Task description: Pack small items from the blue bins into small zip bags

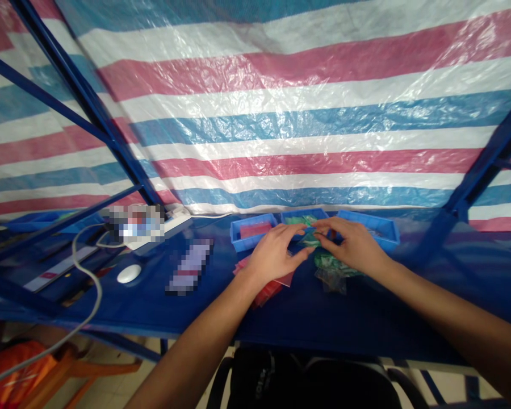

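Observation:
My left hand (276, 254) reaches over the table with its thumb and fingers apart, its fingertips beside a small green packet (310, 238). The right hand (354, 243) pinches at the packet's right side with thumb and fingers. Behind the hands stands a middle blue bin (286, 216) with green packets (301, 220) in it. Red packets (269, 292) lie partly hidden under my left hand. Below my right hand is a pile of green packets (330, 262), with a clear plastic bag (333, 282) in front of it.
A left blue bin (242, 244) holds red pieces; a right blue bin (389, 230) stands beyond my right hand. Leftward are a blurred-out flat object (190, 266), a white mouse-like object (129, 274), a power strip (176, 218) and a loose cable (97, 289). Blue posts (106, 133) frame the table.

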`<state>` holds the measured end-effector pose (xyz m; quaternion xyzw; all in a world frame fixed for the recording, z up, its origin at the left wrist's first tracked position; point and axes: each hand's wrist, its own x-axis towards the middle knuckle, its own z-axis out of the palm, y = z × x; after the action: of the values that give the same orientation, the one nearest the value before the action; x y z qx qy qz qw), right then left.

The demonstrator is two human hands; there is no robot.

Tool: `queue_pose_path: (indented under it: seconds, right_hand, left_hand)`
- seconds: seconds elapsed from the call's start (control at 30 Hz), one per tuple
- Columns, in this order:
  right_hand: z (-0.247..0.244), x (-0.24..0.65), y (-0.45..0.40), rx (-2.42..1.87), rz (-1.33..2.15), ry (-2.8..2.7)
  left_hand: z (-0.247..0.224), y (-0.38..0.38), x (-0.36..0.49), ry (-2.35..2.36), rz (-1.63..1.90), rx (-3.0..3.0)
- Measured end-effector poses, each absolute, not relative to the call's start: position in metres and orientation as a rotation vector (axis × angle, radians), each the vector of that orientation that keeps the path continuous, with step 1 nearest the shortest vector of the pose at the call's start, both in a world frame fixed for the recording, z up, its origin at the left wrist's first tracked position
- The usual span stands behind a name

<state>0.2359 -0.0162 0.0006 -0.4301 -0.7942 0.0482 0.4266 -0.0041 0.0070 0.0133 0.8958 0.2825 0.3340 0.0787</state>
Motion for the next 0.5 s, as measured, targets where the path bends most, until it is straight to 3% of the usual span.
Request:
queue_pose_path:
  seconds: [0.17,0.5]
  right_hand:
    - [-0.007,0.223,-0.018,-0.929,0.679,-1.705]
    - [-0.01,0.222,-0.016,-0.812,1.02,-1.513]
  left_hand:
    - [0.012,0.005,-0.002,0.865,1.019,2.604]
    - [0.018,0.003,-0.004,0.897,1.069,2.423]
